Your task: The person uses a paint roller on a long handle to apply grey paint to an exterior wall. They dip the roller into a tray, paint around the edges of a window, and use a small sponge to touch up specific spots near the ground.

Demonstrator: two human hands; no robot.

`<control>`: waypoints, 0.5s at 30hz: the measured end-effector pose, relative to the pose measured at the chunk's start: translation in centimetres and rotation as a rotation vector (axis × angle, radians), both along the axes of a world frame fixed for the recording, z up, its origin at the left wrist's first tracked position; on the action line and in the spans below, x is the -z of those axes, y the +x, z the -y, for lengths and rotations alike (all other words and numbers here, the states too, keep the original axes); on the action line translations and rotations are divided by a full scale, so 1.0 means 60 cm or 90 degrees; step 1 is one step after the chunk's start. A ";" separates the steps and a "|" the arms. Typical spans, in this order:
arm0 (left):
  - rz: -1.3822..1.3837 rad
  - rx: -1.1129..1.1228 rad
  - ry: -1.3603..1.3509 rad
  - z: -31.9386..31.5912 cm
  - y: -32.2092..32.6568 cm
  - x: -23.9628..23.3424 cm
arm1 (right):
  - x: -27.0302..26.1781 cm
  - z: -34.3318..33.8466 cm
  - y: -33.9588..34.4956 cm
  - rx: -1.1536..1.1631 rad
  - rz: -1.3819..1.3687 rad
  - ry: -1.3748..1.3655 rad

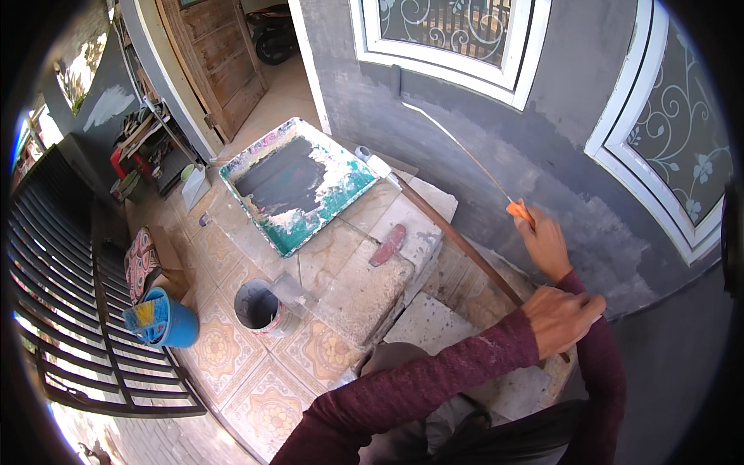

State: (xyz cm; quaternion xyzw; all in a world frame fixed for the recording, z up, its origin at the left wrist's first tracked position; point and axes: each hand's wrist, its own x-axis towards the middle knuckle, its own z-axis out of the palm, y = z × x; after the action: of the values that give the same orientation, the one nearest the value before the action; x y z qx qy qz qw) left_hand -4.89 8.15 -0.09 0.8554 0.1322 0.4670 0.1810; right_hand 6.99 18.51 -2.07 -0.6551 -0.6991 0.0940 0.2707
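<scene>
The orange handle [521,213] of a long, thin, paint-smeared tool is gripped in my right hand [545,244]. Its narrow shaft [450,136] reaches up and left before the grey wall [494,151], with a whitish tip. My left hand [561,322] crosses my right forearm, fingers curled over the maroon sleeve [601,349]; whether it pinches the cloth is hidden. Below both hands a brown pole [465,241] with a white fitting [379,167] slants across stone slabs. Left of the fitting is a green paint tray [293,235] caked with white, holding grey paint [282,180].
A reddish flat piece [388,245] lies on the slabs [354,279]. On the patterned tiles stand a paint-coated pail [256,308] and a blue bucket [177,322]. Black metal bars [104,325] edge the left. White-framed windows [523,81] and an open wooden door [226,64] are beyond.
</scene>
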 end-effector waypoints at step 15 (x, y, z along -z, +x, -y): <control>-0.003 -0.020 0.007 -0.005 -0.012 -0.006 | 0.042 0.034 0.067 0.042 0.019 -0.009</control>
State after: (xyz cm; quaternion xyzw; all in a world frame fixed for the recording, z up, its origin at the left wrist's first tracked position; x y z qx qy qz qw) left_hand -5.63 8.46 0.27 0.8552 0.1436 0.4686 0.1684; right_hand 11.00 16.49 -4.58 -0.6809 -0.6807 0.0801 0.2582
